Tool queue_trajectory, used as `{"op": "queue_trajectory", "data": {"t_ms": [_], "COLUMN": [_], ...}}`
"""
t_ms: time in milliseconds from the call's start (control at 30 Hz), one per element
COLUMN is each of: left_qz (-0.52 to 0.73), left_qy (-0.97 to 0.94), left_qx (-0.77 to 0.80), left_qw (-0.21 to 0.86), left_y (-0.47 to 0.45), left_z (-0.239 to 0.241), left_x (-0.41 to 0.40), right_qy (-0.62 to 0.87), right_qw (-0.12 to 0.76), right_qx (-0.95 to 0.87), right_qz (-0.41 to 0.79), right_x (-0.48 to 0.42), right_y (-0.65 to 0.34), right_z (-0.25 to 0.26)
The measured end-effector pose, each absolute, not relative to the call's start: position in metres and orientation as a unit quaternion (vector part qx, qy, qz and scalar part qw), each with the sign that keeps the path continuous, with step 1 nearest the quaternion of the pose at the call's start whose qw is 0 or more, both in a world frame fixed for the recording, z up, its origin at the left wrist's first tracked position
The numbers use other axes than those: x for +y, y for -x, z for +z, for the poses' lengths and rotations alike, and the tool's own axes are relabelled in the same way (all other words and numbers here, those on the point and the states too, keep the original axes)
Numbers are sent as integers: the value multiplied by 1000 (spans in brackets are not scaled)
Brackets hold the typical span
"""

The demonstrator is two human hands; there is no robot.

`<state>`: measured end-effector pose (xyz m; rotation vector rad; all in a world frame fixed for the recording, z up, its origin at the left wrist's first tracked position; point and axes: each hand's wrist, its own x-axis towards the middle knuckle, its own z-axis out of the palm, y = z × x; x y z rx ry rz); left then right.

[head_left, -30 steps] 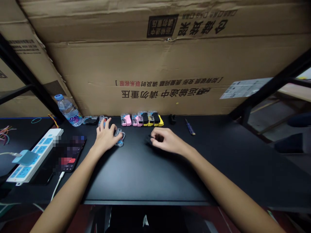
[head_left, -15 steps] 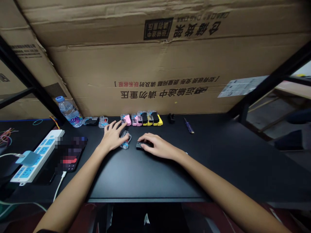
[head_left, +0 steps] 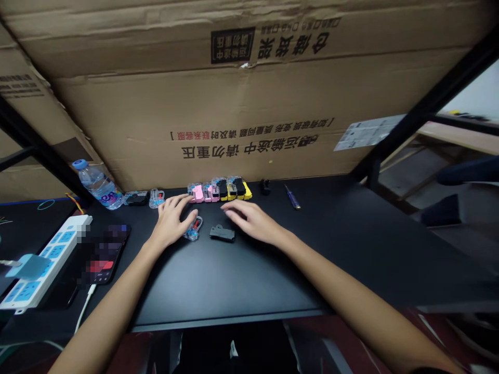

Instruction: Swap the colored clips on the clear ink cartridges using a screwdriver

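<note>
My left hand lies palm down with its fingers stretched forward, its thumb touching or just over a clear plastic part with a loop and a bit of red inside. Between my hands a small black plastic piece lies loose on the black table. My right hand hovers just right of that piece, thumb and fingers apart and nothing seen between them. Beyond my left fingertips stands a row of clear parts with pink pieces, black pieces and yellow pieces.
A water bottle, a clear-and-black part and another clear part are at the back left. A power strip and a phone lie left. A screwdriver and black part lie back right, before cardboard.
My right hand has let go of the black plastic piece and drawn back a little from it. My left hand stays by the clear part. The view has shifted slightly.
</note>
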<state>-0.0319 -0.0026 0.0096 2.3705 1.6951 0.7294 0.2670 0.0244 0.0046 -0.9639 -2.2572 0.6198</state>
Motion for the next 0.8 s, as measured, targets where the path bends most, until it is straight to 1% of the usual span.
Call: {"op": "queue_trajectory", "data": {"t_ms": [100,200,267,367,533,667,800], "left_qz": [233,205,200,200,203,201,170], "left_qy": [-834,-850,-843,-833,-836,-855,-873], "left_qx": [492,475,491,509,503,470,442], "left_qw": [88,95,93,84,81,92,117], "left_y": [29,25,24,25,23,13,1], "left_z": [13,13,11,9,11,15,13], "left_x": [-6,-8,-8,-8,-11,-19,-24], "right_qy": [430,496,512,505,449,435,427], "right_qw": [302,240,191,160,177,152,138], "right_qx": [-832,-821,-823,-825,-836,-850,-861], "right_qz": [180,149,156,196,260,256,240], "right_x": [40,49,50,48,44,45,45], "right_y": [-290,-309,-317,-318,-310,-306,-303], "right_z": [10,17,22,28,28,20,14]}}
